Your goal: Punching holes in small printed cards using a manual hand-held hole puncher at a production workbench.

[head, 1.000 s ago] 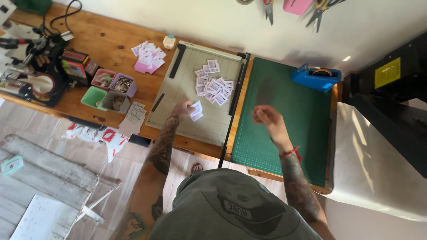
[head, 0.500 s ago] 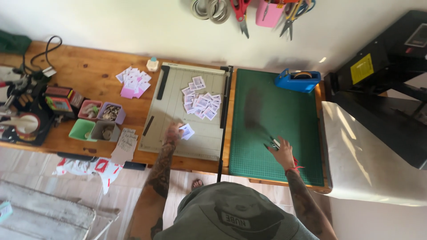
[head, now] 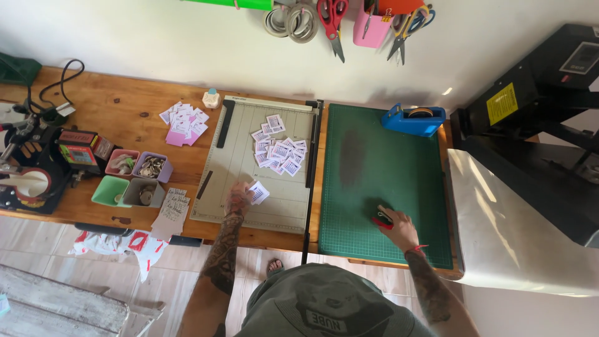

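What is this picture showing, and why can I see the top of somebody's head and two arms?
The camera sits above the person's head and looks down, so you see their cap and both arms reaching over a wooden workbench. The left hand rests on a grey paper cutter and holds a few small printed paper cards. More cards lie in a pile further up the cutter, and another pile lies on the wood. The right hand lies on a green cutting mat and closes on a small red and black object; I cannot tell what it is. A blue tape dispenser stands at the mat's far edge. Scissors hang on the wall.
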